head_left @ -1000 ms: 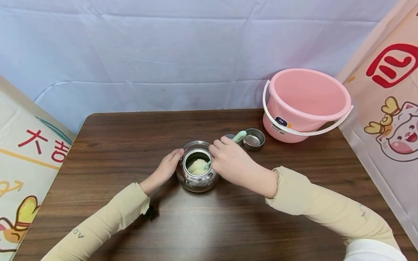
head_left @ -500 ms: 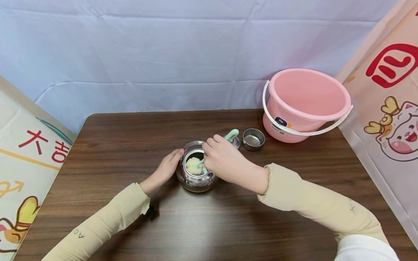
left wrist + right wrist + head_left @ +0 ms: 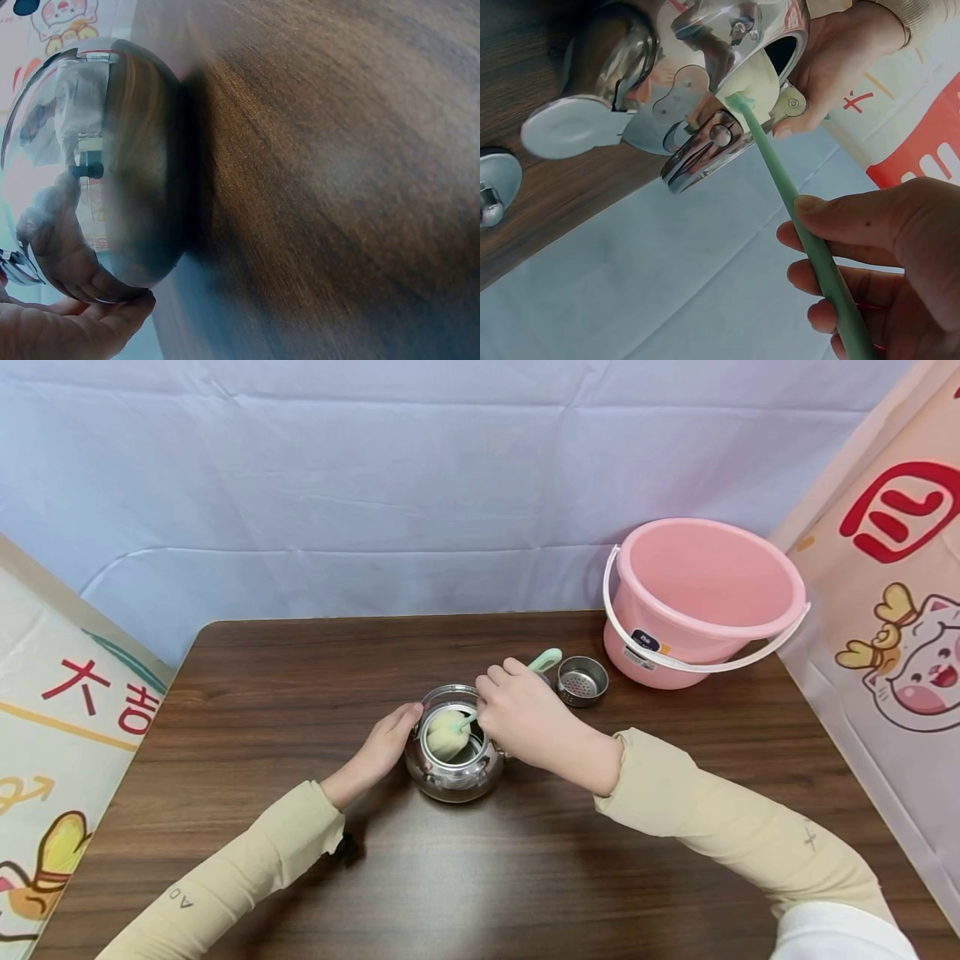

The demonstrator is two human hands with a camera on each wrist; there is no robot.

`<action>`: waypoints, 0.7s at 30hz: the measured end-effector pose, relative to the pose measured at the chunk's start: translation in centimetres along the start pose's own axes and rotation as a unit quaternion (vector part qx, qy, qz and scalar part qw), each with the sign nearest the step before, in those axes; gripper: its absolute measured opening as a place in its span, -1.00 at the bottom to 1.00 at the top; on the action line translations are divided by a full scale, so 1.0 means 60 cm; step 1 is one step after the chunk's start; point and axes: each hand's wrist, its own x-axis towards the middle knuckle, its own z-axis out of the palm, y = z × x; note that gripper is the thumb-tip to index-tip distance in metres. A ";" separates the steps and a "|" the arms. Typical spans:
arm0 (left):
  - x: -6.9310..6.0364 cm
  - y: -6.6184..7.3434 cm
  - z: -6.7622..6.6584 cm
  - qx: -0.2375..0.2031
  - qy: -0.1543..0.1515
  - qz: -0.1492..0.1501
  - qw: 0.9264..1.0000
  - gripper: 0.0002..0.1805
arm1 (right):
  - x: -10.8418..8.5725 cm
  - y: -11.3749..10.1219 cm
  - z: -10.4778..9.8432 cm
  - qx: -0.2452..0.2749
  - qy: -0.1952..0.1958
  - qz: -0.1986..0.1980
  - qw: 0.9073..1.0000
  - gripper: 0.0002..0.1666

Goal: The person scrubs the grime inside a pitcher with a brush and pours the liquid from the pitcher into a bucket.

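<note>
A shiny steel kettle (image 3: 453, 785) stands uncovered on the table. My left hand (image 3: 381, 745) rests against its left side, fingers extended along the wall; the left wrist view shows the fingertips touching the kettle (image 3: 146, 165) low down. With curled fingers and thumb, my right hand (image 3: 528, 718) grips the pale green handle of a sponge brush (image 3: 810, 240). The brush's cream sponge head (image 3: 447, 737) is inside the kettle's mouth, tilted toward the left. In the right wrist view, the kettle's capped spout (image 3: 577, 129) points away from the hand.
A perforated steel strainer cup (image 3: 582, 682) sits right of the kettle. Beside it lies the kettle lid (image 3: 499, 176) with its knob, mostly covered by my right hand in the head view. A pink bucket (image 3: 701, 647) with a white handle stands at the back right.
My right hand moved left, then slightly back to the right, shifting the brush. The sponge head went to the left side of the kettle's mouth. My left hand stayed put.
</note>
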 end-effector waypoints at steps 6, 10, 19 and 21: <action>-0.001 0.001 0.000 0.002 0.002 0.004 1.000 -0.47 | -0.006 0.002 0.001 0.003 -0.001 0.006 1.000 -0.82; -0.001 0.001 0.000 0.004 0.006 0.006 1.000 -0.48 | -0.010 0.001 0.000 -0.003 0.001 0.004 1.000 -0.81; 0.000 0.001 0.000 0.003 0.000 -0.006 1.000 -0.44 | -0.019 0.000 -0.010 -0.011 -0.004 0.003 1.000 -0.80; 0.000 0.001 0.000 0.003 0.001 -0.009 1.000 -0.43 | -0.021 0.000 -0.011 -0.009 -0.003 0.003 1.000 -0.79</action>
